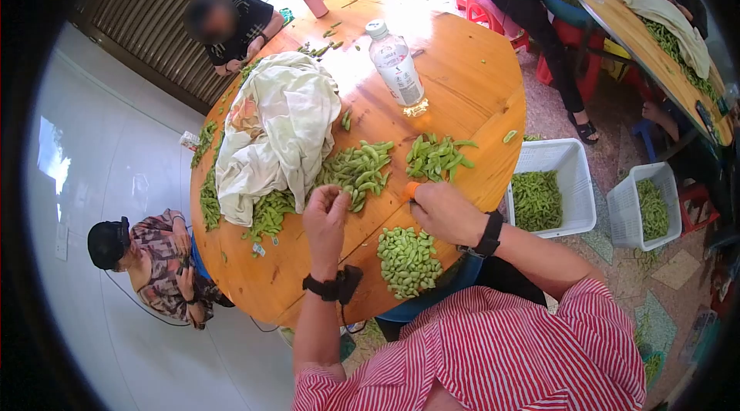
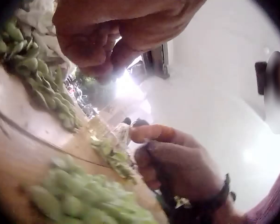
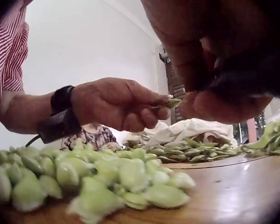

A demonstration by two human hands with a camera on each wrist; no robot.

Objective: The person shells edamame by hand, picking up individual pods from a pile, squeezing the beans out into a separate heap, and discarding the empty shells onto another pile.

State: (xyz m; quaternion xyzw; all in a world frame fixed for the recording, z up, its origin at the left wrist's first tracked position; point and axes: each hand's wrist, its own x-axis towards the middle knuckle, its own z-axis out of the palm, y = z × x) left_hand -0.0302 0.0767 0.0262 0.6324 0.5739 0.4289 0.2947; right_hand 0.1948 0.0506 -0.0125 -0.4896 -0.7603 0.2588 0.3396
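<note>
Left: pale cloth (image 1: pixel 281 122), crumpled, on the wooden bench (image 1: pixel 470 87), with green pods around its lower edge. Centre of the head frame: left hand (image 1: pixel 325 218), narrow, thumb and fingers pinching one green pod (image 3: pixel 174 103). Just beyond it, a pile of pods (image 1: pixel 362 168); upper centre, one clear bottle (image 1: pixel 397 68), white-capped, upright. Lower centre, near the bench edge, shelled beans (image 1: pixel 408 261), one heap. Right of centre, a smaller pod pile (image 1: pixel 435 158); below it, right hand (image 1: pixel 447 214), fingers bent, orange covering (image 1: pixel 411 190) on one digit; whether it grips anything, cannot tell. Right: white crate (image 1: pixel 583 195) holding pods.
</note>
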